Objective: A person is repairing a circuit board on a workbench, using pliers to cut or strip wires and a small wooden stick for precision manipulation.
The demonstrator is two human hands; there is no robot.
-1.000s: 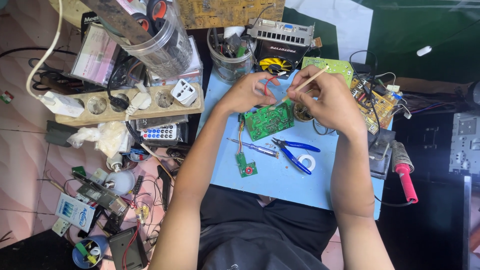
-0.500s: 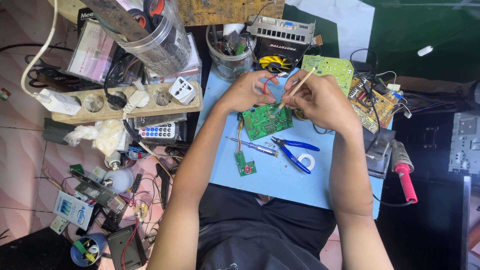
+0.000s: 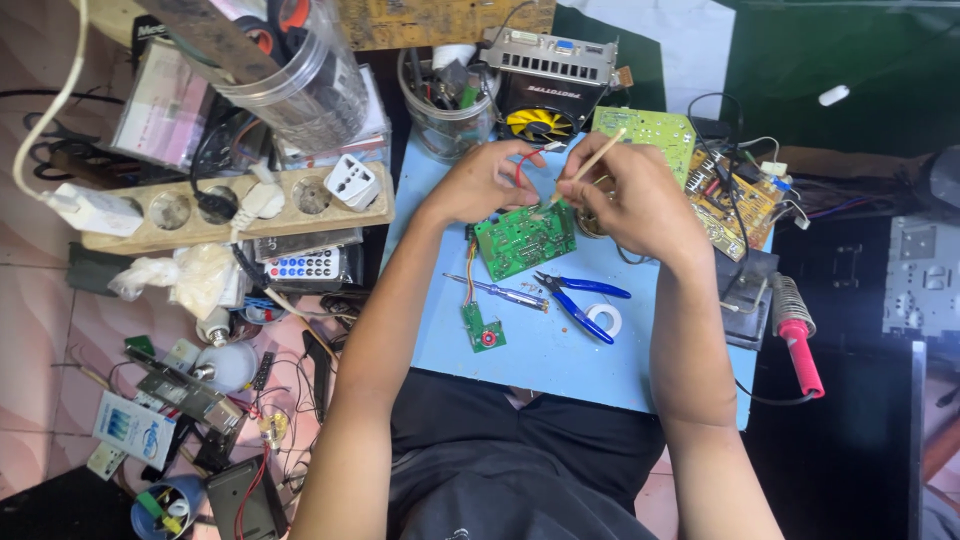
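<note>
Over the blue surface (image 3: 540, 350), not much has shifted in the last second: the right hand (image 3: 635, 195) keeps its grip clamped on the thin wooden stick (image 3: 590, 165), its tip dropped slightly toward the green circuit board (image 3: 523, 238). The left hand (image 3: 485, 180) still pinches a red wire (image 3: 522, 166) just above the board's far edge, so the poking work carries on.

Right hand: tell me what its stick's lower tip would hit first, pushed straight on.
Probably the green circuit board: the right hand angles the thin stick down-left toward its upper edge, beside the left hand; depth is unclear.
</note>
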